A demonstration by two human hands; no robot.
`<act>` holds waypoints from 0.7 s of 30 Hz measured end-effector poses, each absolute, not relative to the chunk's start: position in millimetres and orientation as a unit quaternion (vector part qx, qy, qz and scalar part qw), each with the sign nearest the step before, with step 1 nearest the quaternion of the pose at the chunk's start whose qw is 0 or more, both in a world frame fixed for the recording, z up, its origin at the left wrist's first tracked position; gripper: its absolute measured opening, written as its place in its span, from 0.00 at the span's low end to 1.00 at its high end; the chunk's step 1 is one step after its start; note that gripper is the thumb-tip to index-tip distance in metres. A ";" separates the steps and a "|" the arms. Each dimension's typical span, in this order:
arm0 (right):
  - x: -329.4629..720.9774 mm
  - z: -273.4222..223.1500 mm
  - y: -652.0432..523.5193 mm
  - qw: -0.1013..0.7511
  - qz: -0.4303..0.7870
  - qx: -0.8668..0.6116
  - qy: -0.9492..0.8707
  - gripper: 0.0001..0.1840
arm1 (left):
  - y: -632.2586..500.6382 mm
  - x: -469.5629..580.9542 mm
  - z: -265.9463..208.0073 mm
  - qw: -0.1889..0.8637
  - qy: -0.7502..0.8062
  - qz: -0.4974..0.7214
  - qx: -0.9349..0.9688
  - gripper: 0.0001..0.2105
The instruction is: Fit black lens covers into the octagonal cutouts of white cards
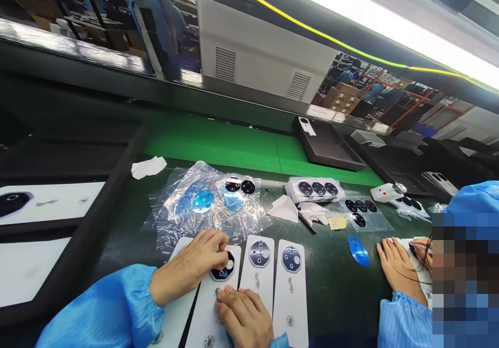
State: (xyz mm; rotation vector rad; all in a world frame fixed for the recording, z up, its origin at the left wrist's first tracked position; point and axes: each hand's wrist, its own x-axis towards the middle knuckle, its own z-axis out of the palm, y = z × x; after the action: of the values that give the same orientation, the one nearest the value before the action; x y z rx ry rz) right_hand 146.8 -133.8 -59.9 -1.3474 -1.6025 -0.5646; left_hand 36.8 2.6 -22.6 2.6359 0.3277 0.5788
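Note:
Several white phone back panels with dark lettering lie side by side on the dark green table. My left hand (195, 265) is closed, its fingers curled over the upper end of one panel (205, 306), at the round black camera lens plate (224, 270) in the octagonal frame. Whatever its fingertips pinch is hidden. Fingers extended, my right hand (245, 314) rests on the same panel below the plate and reaches across the neighbouring panel (257, 280). Further right lies another panel (291, 306) with its plate in place. A panel is partly under my left forearm.
Clear plastic film (175, 213) with blue discs lies beyond my hands. Past it are a stack of bagged lens plates (317, 188), white cloths (284, 209) and a blue disc (357, 250). A black tray (117, 166) stands left. At right, a co-worker's hands (401, 265) handle a panel.

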 end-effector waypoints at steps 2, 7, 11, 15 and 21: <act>146.3 -59.4 -133.5 0.467 -0.230 -0.553 -0.651 0.23 | 8.7 31.6 -22.3 0.219 0.130 0.184 0.949 0.12; 143.1 -60.7 -133.3 0.480 -0.234 -0.560 -0.634 0.21 | 18.3 28.0 -13.7 0.253 0.147 0.179 0.939 0.12; 142.3 -62.3 -135.7 0.474 -0.231 -0.563 -0.636 0.20 | 23.1 32.7 -13.9 0.261 0.137 0.168 0.941 0.11; 141.5 -63.7 -136.9 0.472 -0.229 -0.567 -0.636 0.21 | 23.6 35.9 -18.0 0.275 0.125 0.166 0.939 0.10; 139.4 -66.0 -135.2 0.484 -0.243 -0.565 -0.623 0.21 | 14.3 37.0 -15.5 0.305 0.073 0.185 0.931 0.12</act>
State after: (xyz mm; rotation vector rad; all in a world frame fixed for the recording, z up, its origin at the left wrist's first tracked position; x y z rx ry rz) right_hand 139.4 -135.2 -66.0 -1.3748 -1.5164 -0.5922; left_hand 37.0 14.3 -15.5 2.4650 0.1939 0.4908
